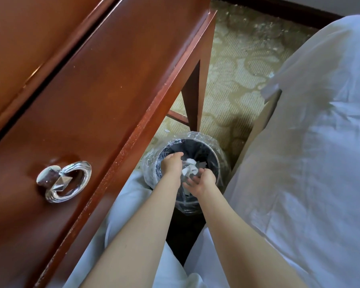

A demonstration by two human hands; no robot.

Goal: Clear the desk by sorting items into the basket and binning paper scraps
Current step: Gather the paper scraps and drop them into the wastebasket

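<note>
A round black bin (213,152) with a clear plastic liner stands on the carpet beside the desk's leg. Both my hands hang over its mouth. My left hand (172,164) shows its back, with the fingers bent down into the bin. My right hand (203,180) has its palm turned left and its fingers spread. White paper scraps (189,166) lie loose between the two hands, inside the bin's mouth. I cannot tell whether any scrap still touches a finger.
The red-brown wooden desk (96,84) fills the left, with a glass ashtray (81,175) on it holding a small dark block. A white-sheeted bed (303,163) fills the right. A small white scrap (167,130) lies on the patterned carpet (233,80) under the desk.
</note>
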